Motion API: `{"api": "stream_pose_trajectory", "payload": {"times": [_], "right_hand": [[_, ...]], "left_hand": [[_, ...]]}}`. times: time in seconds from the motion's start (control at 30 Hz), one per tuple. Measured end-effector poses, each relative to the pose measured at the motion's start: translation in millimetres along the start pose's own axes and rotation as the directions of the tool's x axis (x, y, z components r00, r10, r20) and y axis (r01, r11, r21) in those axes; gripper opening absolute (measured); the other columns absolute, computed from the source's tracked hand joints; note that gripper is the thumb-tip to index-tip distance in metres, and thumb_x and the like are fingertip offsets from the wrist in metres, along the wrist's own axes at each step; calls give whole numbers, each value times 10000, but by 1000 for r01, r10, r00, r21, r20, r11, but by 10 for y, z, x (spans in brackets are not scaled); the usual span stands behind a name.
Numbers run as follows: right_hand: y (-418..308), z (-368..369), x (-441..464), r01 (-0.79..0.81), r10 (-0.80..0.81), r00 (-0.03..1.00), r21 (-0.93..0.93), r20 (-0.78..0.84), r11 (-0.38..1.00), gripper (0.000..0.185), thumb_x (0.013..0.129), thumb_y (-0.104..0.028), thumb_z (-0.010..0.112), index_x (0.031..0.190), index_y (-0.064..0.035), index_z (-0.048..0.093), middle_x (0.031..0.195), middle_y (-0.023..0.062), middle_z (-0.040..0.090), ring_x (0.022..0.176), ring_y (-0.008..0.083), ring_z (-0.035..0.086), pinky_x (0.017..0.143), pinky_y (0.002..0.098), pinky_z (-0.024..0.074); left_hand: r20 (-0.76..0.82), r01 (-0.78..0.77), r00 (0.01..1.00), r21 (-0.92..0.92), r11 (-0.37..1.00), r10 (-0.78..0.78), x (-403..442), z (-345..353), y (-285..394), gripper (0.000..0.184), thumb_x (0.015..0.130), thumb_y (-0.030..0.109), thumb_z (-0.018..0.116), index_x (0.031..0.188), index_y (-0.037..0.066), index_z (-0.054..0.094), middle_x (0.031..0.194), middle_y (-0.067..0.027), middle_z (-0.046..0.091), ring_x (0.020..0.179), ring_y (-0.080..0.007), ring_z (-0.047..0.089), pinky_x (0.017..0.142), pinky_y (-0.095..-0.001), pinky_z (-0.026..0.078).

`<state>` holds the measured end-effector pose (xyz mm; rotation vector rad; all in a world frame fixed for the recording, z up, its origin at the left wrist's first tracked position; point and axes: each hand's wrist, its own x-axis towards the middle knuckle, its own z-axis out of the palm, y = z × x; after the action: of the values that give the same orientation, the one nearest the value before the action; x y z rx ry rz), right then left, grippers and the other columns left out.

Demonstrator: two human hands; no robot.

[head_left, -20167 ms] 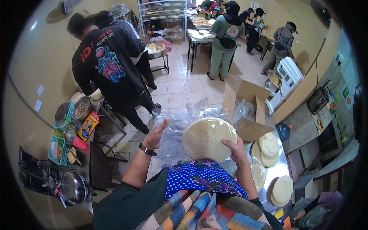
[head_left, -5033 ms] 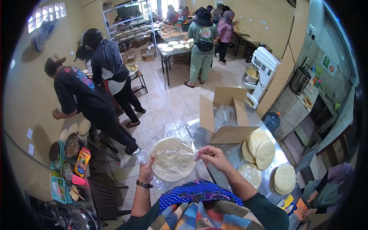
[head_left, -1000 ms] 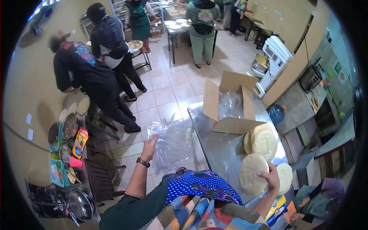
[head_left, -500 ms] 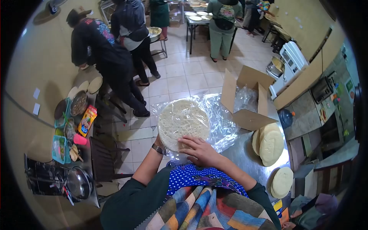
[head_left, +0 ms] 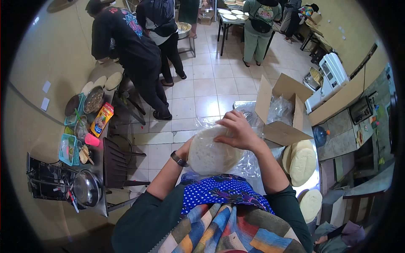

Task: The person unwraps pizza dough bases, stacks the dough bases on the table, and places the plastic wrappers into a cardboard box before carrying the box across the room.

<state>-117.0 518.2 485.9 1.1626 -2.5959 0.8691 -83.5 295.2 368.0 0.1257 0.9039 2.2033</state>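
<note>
A pale round flatbread (head_left: 211,158) inside a clear plastic bag (head_left: 204,122) is held up in front of my blue dotted apron. My left hand (head_left: 185,149) grips its left edge, with the fingers partly hidden behind it. Across the upper right, my right hand (head_left: 239,131) is closed on the bag, thumb low and fingers over the top edge. More clear plastic (head_left: 252,165) lies on the metal table beneath my right forearm. To the right are a stack of flatbreads (head_left: 302,164) and another flatbread (head_left: 311,205) nearer to me.
An open cardboard box (head_left: 287,131) with clear plastic inside stands at the table's far side. On the left, a side table holds a pan of food (head_left: 94,100), baskets and a metal bowl (head_left: 86,188). A dark chair (head_left: 118,164) stands beside it. Several people work farther off.
My right hand has risen from the bread's lower edge to its upper right, onto the bag. The bread has shifted slightly right and down. The view has swung a little left.
</note>
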Motion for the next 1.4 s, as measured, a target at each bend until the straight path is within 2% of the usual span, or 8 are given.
{"api": "stream_pose_trajectory", "payload": {"times": [0.13,0.27,0.5,0.6,0.77,1.07,1.23,1.4], "right_hand": [[-23,21,-99,32,5,986,223,-164,974,325,664,-175,822,892,-50,627,900,76,566,846,228,556,752,330,463],[107,104,-344,-355,637,761,745,-120,564,243,776,-64,750,935,-45,567,902,32,616,819,92,581,717,232,469],[9,527,-592,-298,785,618,914,-36,276,689,763,-58,762,1297,-7,329,1143,201,549,1070,229,584,882,269,483],[227,695,-747,-455,733,633,646,-250,613,785,759,-104,776,1367,-9,288,1203,180,524,1132,196,537,918,288,460],[362,105,-697,-424,615,766,571,-187,703,320,829,-122,717,1118,-31,615,992,6,546,817,82,521,700,234,450],[230,-190,-609,-175,255,934,300,-252,938,189,737,-40,757,912,-46,686,884,41,561,859,148,564,745,278,473],[305,-324,-762,189,319,898,921,-303,342,187,678,82,686,815,-42,653,979,37,545,1070,211,508,970,375,376],[319,-372,-791,-43,532,796,850,-289,525,472,725,31,657,1179,-62,573,1072,57,490,926,178,508,856,302,417]], "left_hand": [[-16,-28,999,72,997,29,92,-255,-79,439,1009,231,399,1381,-2,388,1311,-137,528,1179,-217,540,979,-370,469],[-189,-227,957,-4,974,222,-71,-155,3,469,1021,321,361,1360,2,424,1293,-138,547,1151,-218,559,986,-366,454],[-108,-290,955,-132,948,277,-154,-73,107,689,941,522,457,1371,-14,404,1309,-169,533,1158,-245,559,979,-382,459],[-175,-219,957,83,972,231,-142,-30,137,598,929,416,548,1322,-26,462,1241,-162,583,1122,-240,583,947,-360,481],[-193,-129,971,58,990,138,-59,7,133,458,940,269,569,1269,-42,501,1175,-156,620,1035,-227,633,887,-345,515],[-188,-65,979,50,997,74,-63,-46,129,434,952,280,553,1238,-46,528,1143,-148,637,977,-216,656,841,-332,533],[-189,-59,981,-96,994,40,-77,-209,71,458,960,306,531,1257,-42,510,1154,-155,632,991,-231,654,861,-349,531],[-173,-124,981,-191,974,91,-118,-131,152,475,965,330,513,1265,-39,504,1173,-157,625,1029,-238,639,894,-358,518]]}}
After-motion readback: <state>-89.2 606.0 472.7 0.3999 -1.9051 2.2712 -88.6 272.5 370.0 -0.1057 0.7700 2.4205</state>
